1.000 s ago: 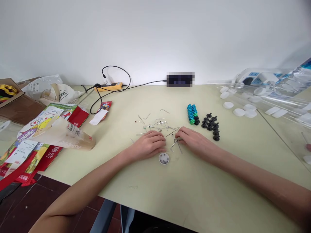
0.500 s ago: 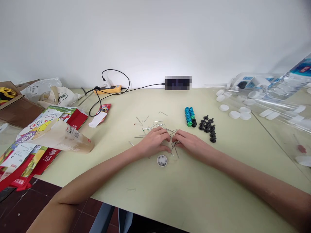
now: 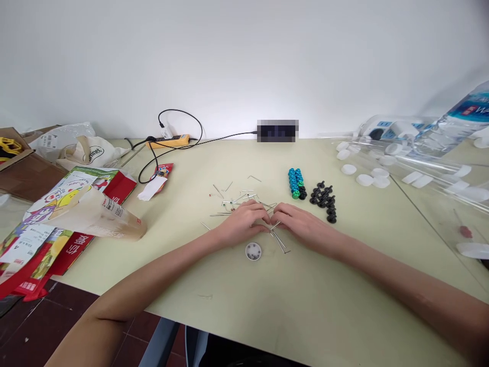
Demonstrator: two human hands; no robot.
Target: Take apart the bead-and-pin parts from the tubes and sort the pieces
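Observation:
My left hand (image 3: 248, 223) and my right hand (image 3: 293, 220) meet above the middle of the table, fingers curled and fingertips almost touching. A few thin L-shaped metal hex keys (image 3: 280, 241) stick out below them, gripped where the fingertips come together; the held ends are partly hidden. More loose hex keys (image 3: 221, 214) lie scattered beyond and left of my left hand. Small dark bits sit among them. Just in front of my hands rests a round white cap (image 3: 253, 251) with several small metal pieces in it.
Blue, green and black nuts (image 3: 295, 182) stand in rows behind my right hand, beside black flanged pieces (image 3: 324, 200). White caps (image 3: 364, 179) and clear tubes lie right, near a water bottle (image 3: 454, 122). A plastic cup (image 3: 118, 219) lies on packaging at left; a power strip (image 3: 168, 141) is behind.
My hands have drawn closer together, narrowing the gap between the fingertips. The hex keys below them have shifted and now point down to the right. The view has moved slightly.

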